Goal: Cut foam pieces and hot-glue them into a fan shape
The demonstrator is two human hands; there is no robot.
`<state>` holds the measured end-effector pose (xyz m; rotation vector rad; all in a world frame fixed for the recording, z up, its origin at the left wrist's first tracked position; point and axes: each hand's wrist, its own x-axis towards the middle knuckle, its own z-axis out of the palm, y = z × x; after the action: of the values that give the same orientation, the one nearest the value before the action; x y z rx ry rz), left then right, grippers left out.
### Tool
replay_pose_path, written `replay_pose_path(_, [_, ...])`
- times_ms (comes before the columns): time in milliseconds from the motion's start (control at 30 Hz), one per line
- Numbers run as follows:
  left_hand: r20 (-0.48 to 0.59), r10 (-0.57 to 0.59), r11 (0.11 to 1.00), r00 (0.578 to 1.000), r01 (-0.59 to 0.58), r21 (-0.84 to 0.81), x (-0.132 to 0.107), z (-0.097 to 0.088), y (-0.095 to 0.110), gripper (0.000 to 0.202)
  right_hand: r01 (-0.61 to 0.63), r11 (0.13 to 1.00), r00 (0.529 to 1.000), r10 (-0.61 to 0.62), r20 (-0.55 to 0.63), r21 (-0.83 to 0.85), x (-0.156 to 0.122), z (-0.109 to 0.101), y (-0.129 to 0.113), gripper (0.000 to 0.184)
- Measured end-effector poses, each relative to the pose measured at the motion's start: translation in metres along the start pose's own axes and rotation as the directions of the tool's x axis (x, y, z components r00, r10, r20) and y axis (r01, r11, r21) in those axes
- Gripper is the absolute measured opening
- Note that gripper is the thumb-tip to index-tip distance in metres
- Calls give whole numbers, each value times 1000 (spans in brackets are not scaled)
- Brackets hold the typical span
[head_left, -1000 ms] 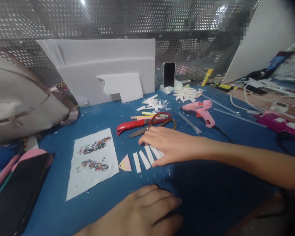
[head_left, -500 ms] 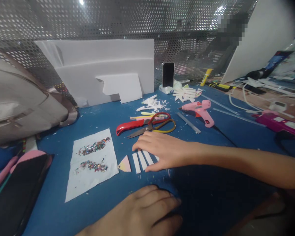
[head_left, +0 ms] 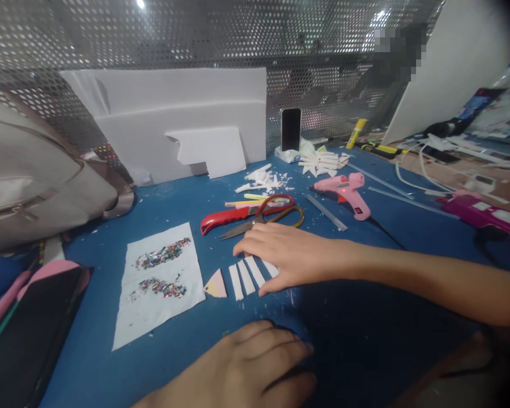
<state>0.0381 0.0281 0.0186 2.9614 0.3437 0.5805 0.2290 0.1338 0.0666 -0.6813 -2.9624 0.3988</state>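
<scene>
My right hand (head_left: 287, 255) lies flat, palm down, on the blue table (head_left: 357, 317), fingers stretched over the right end of a row of white foam strips (head_left: 246, 277). A small pink and yellow triangle piece (head_left: 216, 284) sits at the row's left end. My left hand (head_left: 246, 371) rests near the front edge, fingers loosely curled and flat on the table, holding nothing. Left of the strips lies a white paper sheet (head_left: 157, 283) with two little heaps of glitter.
Behind my right hand lie scissors (head_left: 266, 218), a red-handled knife (head_left: 229, 216), a pink glue gun (head_left: 346, 191) and foam scraps (head_left: 263, 180). White foam boards (head_left: 174, 119) and a phone (head_left: 290, 129) lean on a perforated metal screen. A bag (head_left: 38, 181) and a dark phone (head_left: 29, 334) sit left.
My right hand slid left over the strips, then drew back slightly right, uncovering a little more of them. The left hand has not moved.
</scene>
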Motion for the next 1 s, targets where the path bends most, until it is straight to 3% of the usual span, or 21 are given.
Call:
replay_pose_path(233, [-1,-13,1000,1000,13,3,0,1,0,27,-58,995,991,67,112,-86,-11,-18,5,67])
replay_pose_path(667, [-8,1,1000,1000,-1,26,1,-5,1,26,-23,998,992,29,120,-51,-7,-17,2,61])
replay_pose_path(800, [10,-14,1000,1000,14,-21,-1,-3,2,28,-69,990,984,88,154,-122,-14,-19,8,72])
replay_pose_path(1000, [19,-18,1000,1000,18,-12,0,-3,3,28,-71,991,977,92,190,-113,-16,-20,17,64])
